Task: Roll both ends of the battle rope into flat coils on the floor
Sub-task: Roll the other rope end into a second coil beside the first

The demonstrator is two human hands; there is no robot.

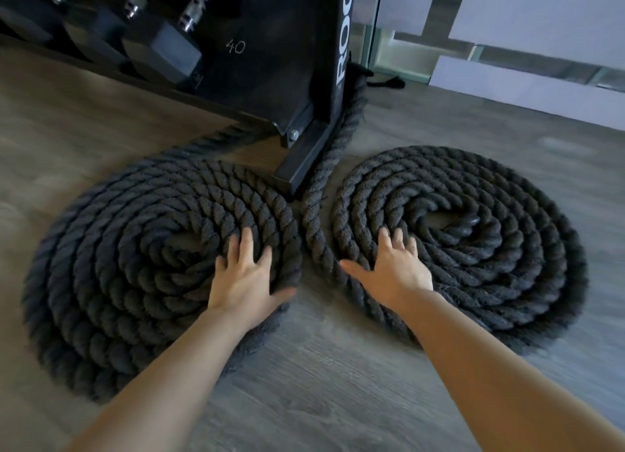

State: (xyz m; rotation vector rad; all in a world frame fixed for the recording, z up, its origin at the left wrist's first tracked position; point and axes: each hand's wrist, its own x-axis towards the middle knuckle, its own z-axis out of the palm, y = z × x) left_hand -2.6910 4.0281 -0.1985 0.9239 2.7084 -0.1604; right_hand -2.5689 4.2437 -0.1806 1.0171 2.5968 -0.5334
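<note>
The rope [341,137] loops behind the foot of a black rack [304,126] and comes forward on both sides, each end wound into a flat spiral on the wood floor [321,367]. The left coil [111,248] lies left of the rack foot, the right coil [507,248] right of it, and the two nearly meet in the middle, just in front of the foot. The left hand [245,279] lies flat on the inner, near part of the left coil, fingers spread and straight toward the centre, thumb hooked over the outer turn at the coil's edge; it presses rather than grips. The right hand [394,269] rests the same way on the right coil's inner near part, fingers splayed forward, thumb reaching left across the outermost strand; it holds nothing either. Each coil's centre lies ahead of and outward from its own hand, so each hand serves the coil on its own side. The feeding strands run from the rack foot back toward the person between the two coils, curving round each one's inner edge. Both spirals look almost fully wound; what probably remains is pressing the loose outer turn on the right snug and squaring up both discs.
</note>
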